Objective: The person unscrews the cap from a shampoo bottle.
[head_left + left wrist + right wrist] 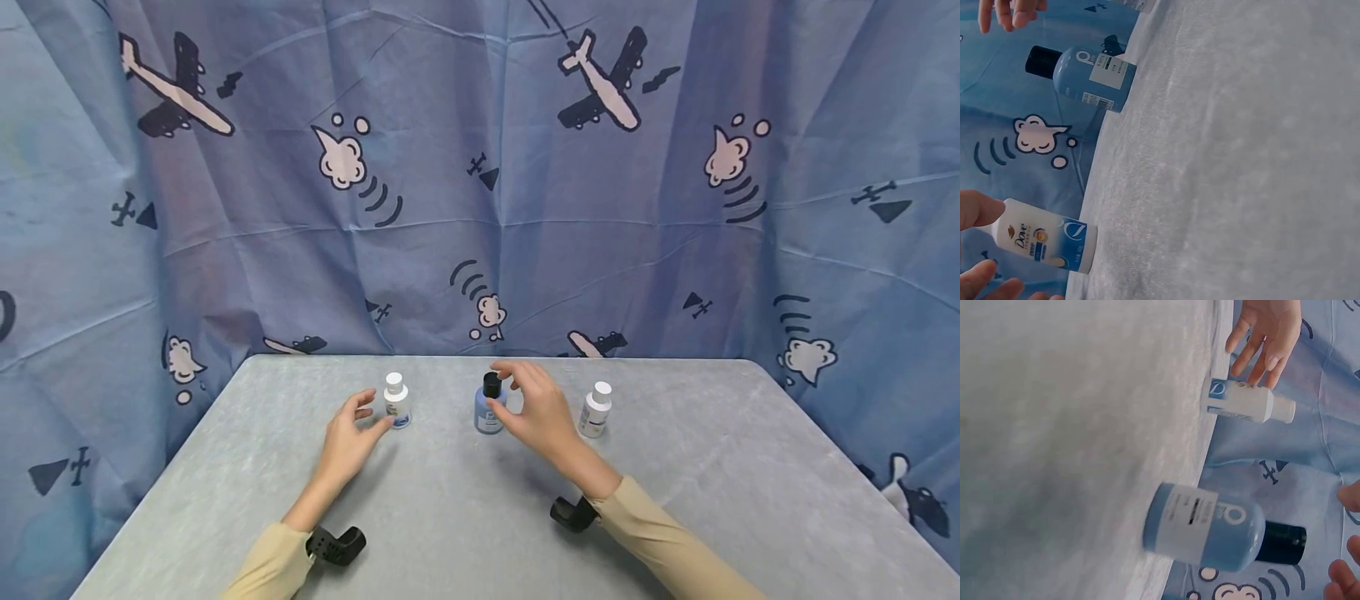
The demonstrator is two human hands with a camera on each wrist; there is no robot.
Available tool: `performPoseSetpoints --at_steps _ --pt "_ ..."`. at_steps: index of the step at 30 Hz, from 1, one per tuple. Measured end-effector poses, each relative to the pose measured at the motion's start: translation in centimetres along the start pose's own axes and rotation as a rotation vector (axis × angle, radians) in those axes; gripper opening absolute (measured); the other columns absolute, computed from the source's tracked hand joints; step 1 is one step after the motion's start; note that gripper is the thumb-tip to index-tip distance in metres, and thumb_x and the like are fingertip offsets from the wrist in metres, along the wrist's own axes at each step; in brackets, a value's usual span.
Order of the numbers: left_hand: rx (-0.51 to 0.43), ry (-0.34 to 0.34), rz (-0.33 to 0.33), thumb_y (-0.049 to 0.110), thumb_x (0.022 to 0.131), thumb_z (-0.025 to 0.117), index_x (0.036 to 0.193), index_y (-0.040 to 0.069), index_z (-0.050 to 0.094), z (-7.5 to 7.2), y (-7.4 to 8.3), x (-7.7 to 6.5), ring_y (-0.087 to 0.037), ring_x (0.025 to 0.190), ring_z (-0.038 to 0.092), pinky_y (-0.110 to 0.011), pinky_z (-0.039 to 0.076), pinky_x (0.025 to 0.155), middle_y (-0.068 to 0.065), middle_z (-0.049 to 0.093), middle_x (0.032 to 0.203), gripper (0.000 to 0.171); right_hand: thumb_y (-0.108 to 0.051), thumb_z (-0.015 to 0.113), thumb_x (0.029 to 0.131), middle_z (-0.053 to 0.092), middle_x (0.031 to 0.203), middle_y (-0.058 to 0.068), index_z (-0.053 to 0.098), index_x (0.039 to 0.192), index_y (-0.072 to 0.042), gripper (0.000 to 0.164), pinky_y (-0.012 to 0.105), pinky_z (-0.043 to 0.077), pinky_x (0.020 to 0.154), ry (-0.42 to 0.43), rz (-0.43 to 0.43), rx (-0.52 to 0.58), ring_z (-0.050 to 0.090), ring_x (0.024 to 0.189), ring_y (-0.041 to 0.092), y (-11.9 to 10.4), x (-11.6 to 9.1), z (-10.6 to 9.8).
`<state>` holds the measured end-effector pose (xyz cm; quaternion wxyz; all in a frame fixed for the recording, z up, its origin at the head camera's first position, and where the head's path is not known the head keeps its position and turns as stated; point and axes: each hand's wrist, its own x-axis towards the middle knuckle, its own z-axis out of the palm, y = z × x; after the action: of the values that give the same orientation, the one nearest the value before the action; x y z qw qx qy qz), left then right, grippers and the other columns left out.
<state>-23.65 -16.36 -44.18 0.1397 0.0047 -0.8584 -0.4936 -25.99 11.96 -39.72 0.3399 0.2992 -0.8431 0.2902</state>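
Observation:
My left hand (350, 440) is beside a white Dove bottle (397, 406) with a blue-printed label and white cap. In the left wrist view its thumb (979, 209) overlaps the shoulder of that bottle (1044, 236), with the other fingers apart below; whether the thumb touches, I cannot tell. My right hand (542, 417) hovers by a blue bottle (488, 419) with a black cap, thumb and fingers spread. In the right wrist view a gap shows between the fingertips (1349, 496) and the black cap (1282, 542). Both bottles stand upright on the table.
Another white bottle (594, 417) with a white cap stands to the right, just behind my right wrist. The grey cloth-covered table (465, 517) ends at a blue curtain (420, 275) printed with planes and clouds. Black wrist mounts (336, 546) sit under both sleeves.

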Motion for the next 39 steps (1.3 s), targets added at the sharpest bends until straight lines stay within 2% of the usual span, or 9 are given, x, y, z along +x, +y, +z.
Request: performPoseSetpoints --at_steps 6,13,26,32,39 --pt "-0.048 -0.028 -0.015 0.014 0.085 0.072 0.138 0.000 0.045 0.3 0.1 0.7 -0.039 0.125 0.051 -0.049 0.047 0.099 -0.019 0.048 0.142 0.061 -0.018 0.081 0.076 0.065 0.096 0.004 0.060 0.118 -0.014 0.047 0.031 0.051 0.070 -0.039 0.044 0.046 0.058 0.081 0.017 -0.5 1.0 0.6" --pt "-0.083 -0.039 -0.017 0.008 0.084 0.071 0.138 -0.003 0.044 0.7 -0.1 1.4 -0.041 0.126 0.050 -0.049 0.045 0.102 -0.023 0.047 0.142 0.061 -0.015 0.079 0.078 0.064 0.099 0.007 0.058 0.120 -0.011 0.048 0.035 0.055 0.070 -0.068 0.073 0.143 0.061 0.081 0.021 -1.1 1.7 1.5" --pt "-0.114 -0.032 -0.023 0.005 0.081 0.072 0.135 -0.004 0.046 1.8 -0.6 2.2 -0.041 0.120 0.054 -0.049 0.045 0.101 -0.024 0.051 0.136 0.060 -0.014 0.080 0.077 0.065 0.104 0.010 0.057 0.120 -0.009 0.049 0.031 0.056 0.072 -0.080 0.090 0.211 0.065 0.089 0.020 -2.4 2.4 3.4" --pt "-0.118 -0.040 -0.015 0.005 0.080 0.072 0.134 -0.005 0.046 2.3 -0.5 2.3 -0.040 0.117 0.056 -0.048 0.046 0.101 -0.026 0.055 0.131 0.061 -0.012 0.080 0.077 0.065 0.103 0.009 0.057 0.120 -0.007 0.049 0.035 0.057 0.069 -0.068 0.077 0.235 0.065 0.086 0.020 -2.8 2.7 4.3" --pt "-0.116 -0.021 -0.012 0.006 0.080 0.073 0.133 -0.005 0.047 2.7 -0.7 2.4 -0.040 0.113 0.059 -0.048 0.047 0.098 -0.027 0.058 0.124 0.060 -0.013 0.080 0.077 0.065 0.104 0.007 0.057 0.120 -0.008 0.049 0.031 0.057 0.066 -0.075 0.095 0.228 0.064 0.082 0.017 -3.1 2.7 5.0"
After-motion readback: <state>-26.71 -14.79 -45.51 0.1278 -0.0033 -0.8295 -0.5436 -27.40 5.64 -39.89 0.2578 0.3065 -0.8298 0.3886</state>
